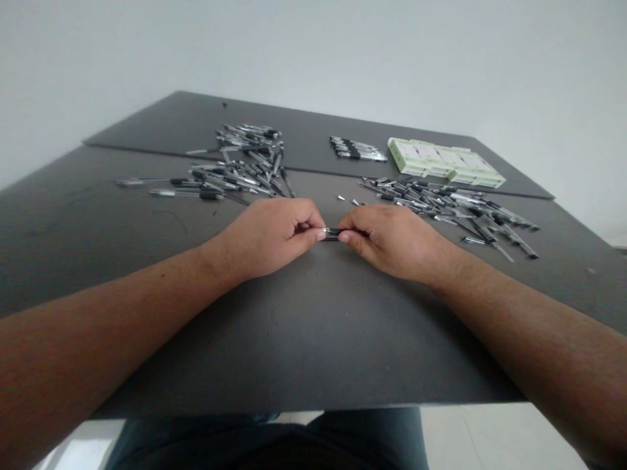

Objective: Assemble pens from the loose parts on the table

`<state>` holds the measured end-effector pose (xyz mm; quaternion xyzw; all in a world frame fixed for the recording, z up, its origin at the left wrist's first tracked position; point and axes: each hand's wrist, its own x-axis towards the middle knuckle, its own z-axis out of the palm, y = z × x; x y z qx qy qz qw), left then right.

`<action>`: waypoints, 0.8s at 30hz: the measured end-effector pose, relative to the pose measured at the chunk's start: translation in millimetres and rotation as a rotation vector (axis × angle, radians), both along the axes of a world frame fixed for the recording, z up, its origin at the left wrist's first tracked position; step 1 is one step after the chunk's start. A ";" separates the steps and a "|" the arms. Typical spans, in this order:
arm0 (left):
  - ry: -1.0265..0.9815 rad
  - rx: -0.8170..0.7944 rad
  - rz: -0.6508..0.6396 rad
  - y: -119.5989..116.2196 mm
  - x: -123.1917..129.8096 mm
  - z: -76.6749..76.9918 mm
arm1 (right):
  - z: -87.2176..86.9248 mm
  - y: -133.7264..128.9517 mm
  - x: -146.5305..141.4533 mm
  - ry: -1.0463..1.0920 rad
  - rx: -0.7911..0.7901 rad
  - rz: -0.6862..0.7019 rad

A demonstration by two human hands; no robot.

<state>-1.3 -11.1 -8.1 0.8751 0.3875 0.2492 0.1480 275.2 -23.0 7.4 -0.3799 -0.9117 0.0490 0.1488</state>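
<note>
Dark grey, the worktop (313, 339) stretches from the person's lap to a pale wall (313, 59), with a seam running across its far part. Above its near middle, the two hands meet over one slim pen (333, 231), held roughly level from side to side. The left hand (272, 238) pinches one end between thumb and curled fingers, while the right hand (394, 238) grips the other end the same way; only a short stretch of clear and black shows in the narrow gap between them. Just beyond the right hand lie two small silvery tips (341, 198). Past the left hand spreads a loose heap of pens (210, 194), crossing the seam and pointing many ways. Beyond the right hand is a scattered pile of pen parts (416, 196), clear and black, some near the forearm. Farther back, a neat row of pens (357, 150) lies side by side, just left of flat green-and-white boxes (441, 161). Blue jeans (372, 434) show below the worktop's front edge, above a pale floor (490, 434).
</note>
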 end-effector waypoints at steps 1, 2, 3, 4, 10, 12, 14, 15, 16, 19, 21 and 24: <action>0.003 0.000 -0.001 -0.1 0.1 0.2 | -0.1 -0.1 -0.1 -0.006 0.001 0.004; 0.005 0.001 -0.001 -0.2 0.2 0.3 | -0.2 -0.2 -0.3 -0.002 0.000 0.004; 0.006 0.002 0.002 -0.3 0.3 0.4 | -0.3 -0.3 -0.4 0.007 -0.002 -0.002; 0.007 0.003 0.004 -0.4 0.3 0.6 | -0.3 -0.5 -0.6 0.014 -0.003 -0.013; 0.009 0.007 0.006 -1.6 -0.1 2.8 | 1.6 -1.8 -2.7 -0.053 0.013 -0.019; 0.009 0.008 0.006 -2.2 0.1 4.2 | 2.0 -2.3 -2.9 -0.046 0.015 -0.014; 0.012 0.014 0.011 -2.6 0.4 5.5 | 1.5 -2.7 -2.4 -0.015 0.020 -0.022; 0.016 0.017 0.014 -2.8 0.5 5.9 | 1.1 -2.7 -2.1 0.001 0.023 -0.024; 0.019 0.022 0.013 -2.8 0.5 6.1 | 0.8 -2.5 -1.7 0.013 0.025 -0.024; 0.026 0.043 -0.007 -2.6 -0.1 6.6 | 0.5 -1.7 -1.1 0.004 0.027 -0.007; 0.041 0.061 -0.016 -2.6 -0.7 7.2 | 1.1 -1.1 -1.2 -0.019 0.021 0.010; 0.080 0.080 -0.023 -3.0 -1.3 8.9 | 2.1 -1.1 -1.4 -0.044 0.005 0.031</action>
